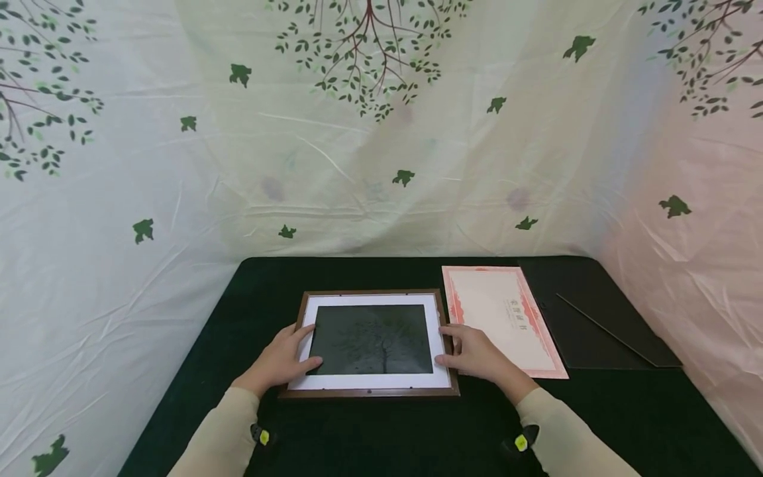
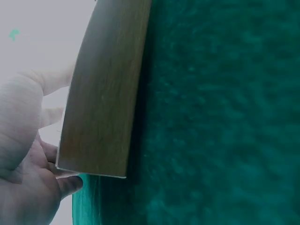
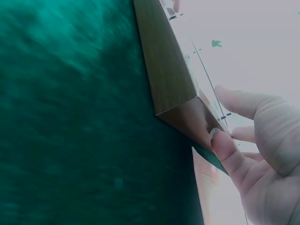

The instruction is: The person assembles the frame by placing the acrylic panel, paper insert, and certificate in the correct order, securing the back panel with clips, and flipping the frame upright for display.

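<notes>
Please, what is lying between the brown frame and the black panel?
A pink-bordered sheet lies between the brown frame and the black panel; the right hand is there too, at the frame's edge. The head view shows this.

A pale leaf-printed curtain [image 1: 357, 156] hangs behind and beside the dark green tabletop [image 1: 381, 434].

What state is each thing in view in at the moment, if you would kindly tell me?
Brown wooden rectangular picture frame, lying flat
White rectangular mat, inside the frame
Bare left hand, holding the frame's left side
Bare right hand, holding the frame's right side
White paper certificate with pink-red border, lying flat, outside the frame
Thin black rectangular board, lying flat, apart from the frame
Pale leaf-printed cloth backdrop, hanging creased
</notes>
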A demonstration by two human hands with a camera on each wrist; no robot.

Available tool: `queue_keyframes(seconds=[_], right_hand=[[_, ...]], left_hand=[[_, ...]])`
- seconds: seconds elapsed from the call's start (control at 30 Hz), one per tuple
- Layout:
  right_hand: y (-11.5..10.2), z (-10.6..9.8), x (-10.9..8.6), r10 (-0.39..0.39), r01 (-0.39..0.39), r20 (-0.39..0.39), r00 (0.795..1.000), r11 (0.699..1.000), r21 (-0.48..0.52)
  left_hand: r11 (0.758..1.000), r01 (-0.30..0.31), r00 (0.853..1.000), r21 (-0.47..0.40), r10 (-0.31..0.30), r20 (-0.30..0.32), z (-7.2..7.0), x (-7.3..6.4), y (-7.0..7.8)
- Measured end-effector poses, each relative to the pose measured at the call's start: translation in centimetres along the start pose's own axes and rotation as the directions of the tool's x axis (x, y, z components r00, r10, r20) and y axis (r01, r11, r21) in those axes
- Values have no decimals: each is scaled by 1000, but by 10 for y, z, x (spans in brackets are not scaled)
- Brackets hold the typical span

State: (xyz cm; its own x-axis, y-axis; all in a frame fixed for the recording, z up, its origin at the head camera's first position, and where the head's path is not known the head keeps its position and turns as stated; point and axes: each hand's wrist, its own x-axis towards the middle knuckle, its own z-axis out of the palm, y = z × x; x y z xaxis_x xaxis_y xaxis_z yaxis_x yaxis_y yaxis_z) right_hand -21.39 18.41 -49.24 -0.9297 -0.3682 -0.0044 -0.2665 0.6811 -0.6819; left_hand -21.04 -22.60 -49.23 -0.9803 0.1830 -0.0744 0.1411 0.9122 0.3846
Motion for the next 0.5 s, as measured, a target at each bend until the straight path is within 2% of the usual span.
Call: queue_keyframes(seconds=[0.27, 0.5], right_hand=[[5, -4, 21, 57, -57, -23, 998, 998, -10], [4, -1, 28, 73, -74, -33, 997, 997, -37]], left_hand=[[999, 7, 1000, -34, -7, 1, 0, 26, -3], [999, 34, 999, -31, -33, 43, -3, 36, -4]])
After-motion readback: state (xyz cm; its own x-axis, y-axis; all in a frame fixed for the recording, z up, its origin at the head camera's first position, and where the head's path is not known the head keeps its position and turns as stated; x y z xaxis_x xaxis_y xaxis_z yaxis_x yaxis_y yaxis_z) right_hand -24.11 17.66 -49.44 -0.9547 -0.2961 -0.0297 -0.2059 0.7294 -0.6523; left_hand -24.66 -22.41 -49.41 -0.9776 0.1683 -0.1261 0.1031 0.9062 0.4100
